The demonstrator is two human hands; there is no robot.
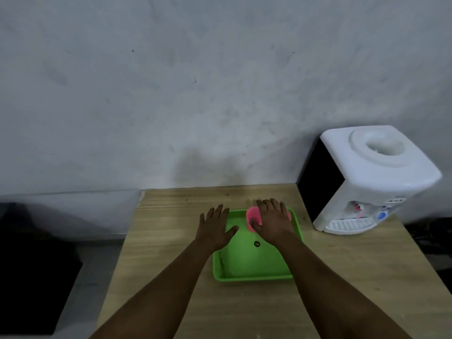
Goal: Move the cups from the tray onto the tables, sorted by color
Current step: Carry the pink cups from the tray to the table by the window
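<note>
Far to my left I see a dark, low shape [31, 265] on the floor beside the light wooden table [171, 277]; it is too dim for me to say what it is. The table stands against a scuffed grey-white wall [171, 94].

My left hand [215, 227] comes next. It lies palm down with its fingers straight and a little spread, over the left rim of the bright green rectangular plastic tray [252, 277], thumb pointing in over the tray floor. It holds nothing; I cannot tell whether it touches the rim or hangs just above it.

The tray sits flat on the table, near the middle. On its floor I make out a small dark round mark [256, 244], between my two forearms.

At the far end of the tray, toward its right corner, is the pink plastic cup [253, 215]. My right hand [274, 222] is on it from the right side: the thumb lies against the near face of the cup and the fingers reach over the far side, curled round it. The hand hides most of the cup, so I cannot tell whether it stands on the tray or is lifted off it.

Farthest right, on the table's back corner, stands a white plastic tabletop water dispenser [371, 182] with a black side panel, well apart from the tray.
</note>
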